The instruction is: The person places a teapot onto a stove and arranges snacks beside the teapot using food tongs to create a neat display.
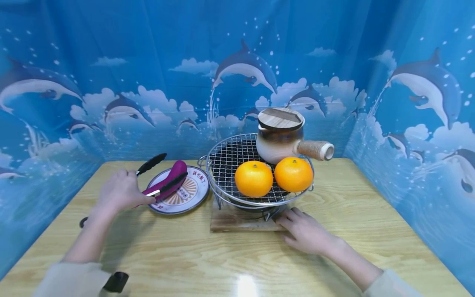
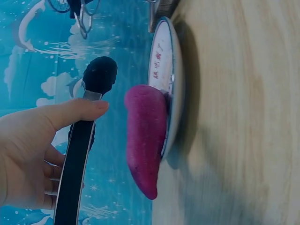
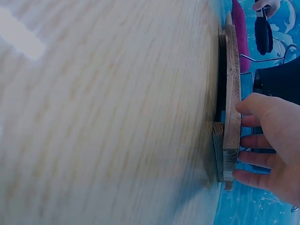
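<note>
My left hand (image 1: 120, 189) holds a pair of tongs (image 1: 151, 163) with black tips, its arms spread apart. One tip reaches over a purple sweet potato (image 1: 178, 170), overlapping it in the head view; the other stands beyond it. The sweet potato lies on a patterned white plate (image 1: 203, 187), its pointed end jutting past the rim in the left wrist view. My right hand (image 1: 306, 231) rests at the front right corner of a wooden board (image 1: 237, 222), fingers (image 3: 253, 159) mostly extended against its edge. On that board stands a round wire-mesh grill (image 1: 226, 165).
Two oranges (image 1: 254, 178) sit on the front of the grill mesh. Behind them is a clay pot (image 1: 272, 146) with a wooden lid (image 1: 280, 118) and a wrapped handle (image 1: 313, 149) pointing right. A blue dolphin curtain (image 1: 167, 49) surrounds the wooden table (image 1: 178, 255).
</note>
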A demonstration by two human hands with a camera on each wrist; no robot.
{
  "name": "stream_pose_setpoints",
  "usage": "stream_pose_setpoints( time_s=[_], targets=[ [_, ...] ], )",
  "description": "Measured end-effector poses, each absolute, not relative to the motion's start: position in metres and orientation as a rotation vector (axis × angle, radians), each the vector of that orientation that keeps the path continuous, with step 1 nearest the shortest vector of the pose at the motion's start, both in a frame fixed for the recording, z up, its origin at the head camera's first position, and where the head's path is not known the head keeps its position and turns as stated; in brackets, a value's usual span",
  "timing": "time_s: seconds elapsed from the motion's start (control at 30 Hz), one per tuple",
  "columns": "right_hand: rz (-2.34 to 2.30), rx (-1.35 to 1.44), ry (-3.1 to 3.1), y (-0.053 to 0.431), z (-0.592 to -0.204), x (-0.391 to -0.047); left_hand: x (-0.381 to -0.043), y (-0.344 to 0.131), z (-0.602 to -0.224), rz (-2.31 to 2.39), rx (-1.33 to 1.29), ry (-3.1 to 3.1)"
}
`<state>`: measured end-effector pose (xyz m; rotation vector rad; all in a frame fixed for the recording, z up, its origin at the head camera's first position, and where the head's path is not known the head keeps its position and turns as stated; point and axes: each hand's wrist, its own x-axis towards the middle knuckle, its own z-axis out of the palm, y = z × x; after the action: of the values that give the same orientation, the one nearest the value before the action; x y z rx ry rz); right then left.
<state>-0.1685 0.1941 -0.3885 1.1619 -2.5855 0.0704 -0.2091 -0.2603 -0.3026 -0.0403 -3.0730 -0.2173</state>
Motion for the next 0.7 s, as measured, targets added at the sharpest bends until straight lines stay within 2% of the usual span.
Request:
stream_pose_setpoints(
  time_s=[0.7],
  targets=[
    [0.043,1.166,-2.592,0.194,-0.389,-0.169,-0.206,-0.263,-0.32,-0.201,-0.032,-3.102]
  ],
)
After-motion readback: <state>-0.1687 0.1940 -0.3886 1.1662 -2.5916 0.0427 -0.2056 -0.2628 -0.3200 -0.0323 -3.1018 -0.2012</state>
